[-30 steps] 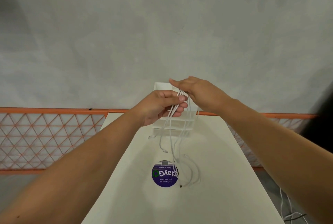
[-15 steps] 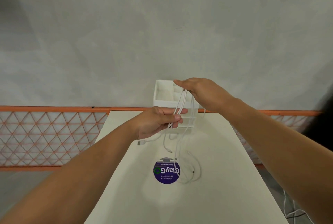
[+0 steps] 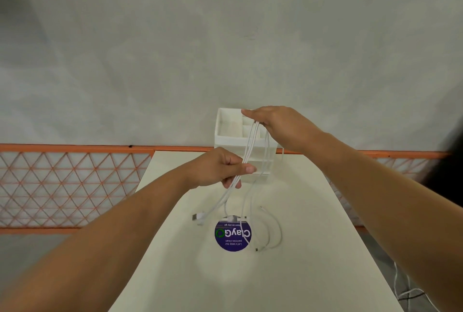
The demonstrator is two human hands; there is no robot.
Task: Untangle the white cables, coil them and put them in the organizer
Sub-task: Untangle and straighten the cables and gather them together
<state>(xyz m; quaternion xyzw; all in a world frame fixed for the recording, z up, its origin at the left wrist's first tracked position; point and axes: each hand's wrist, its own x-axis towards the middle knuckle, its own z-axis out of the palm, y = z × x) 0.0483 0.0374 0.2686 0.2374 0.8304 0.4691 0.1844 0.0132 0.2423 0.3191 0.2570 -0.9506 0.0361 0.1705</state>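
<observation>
Several white cables [image 3: 251, 143] stretch taut between my two hands above the white table [image 3: 313, 249]. My right hand [image 3: 278, 123] pinches their upper part, raised in front of the white organizer [image 3: 226, 136]. Lower down, my left hand [image 3: 223, 167] is closed around the same strands. Below it the cables hang to the table, where loose ends and plugs [image 3: 199, 217] lie curled. The organizer stands at the table's far edge with its compartments showing from above; my right hand hides its right side.
A round purple sticker [image 3: 231, 235] is on the table under the loose cable ends. An orange mesh fence [image 3: 67, 186] runs behind the table against a grey wall. More cables [image 3: 406, 294] lie on the floor at the lower right.
My hands have drawn apart: the right went up and back over the organizer, the left came down and toward me, sliding along the strands. The cable ends have shifted on the table.
</observation>
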